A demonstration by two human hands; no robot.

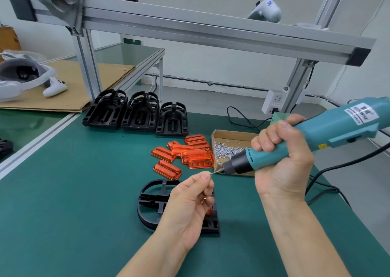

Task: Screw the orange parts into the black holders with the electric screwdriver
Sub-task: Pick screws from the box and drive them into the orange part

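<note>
My right hand (282, 156) grips the teal electric screwdriver (316, 133), its bit pointing left and down. My left hand (190, 200) pinches a small screw (209, 173) against the bit tip. Below my left hand a black holder (152, 205) lies flat on the green mat, with an orange part (209, 210) in it, mostly hidden by my fingers. A loose pile of orange parts (190, 153) lies just beyond it. Three stacks of black holders (137, 113) stand at the back of the mat.
A cardboard box (230, 135) of small screws (228, 151) sits right of the orange pile. A power strip (275, 101) hangs on the frame post, cables trailing across the mat's right side. A headset and controller (27, 80) rest on cardboard at left.
</note>
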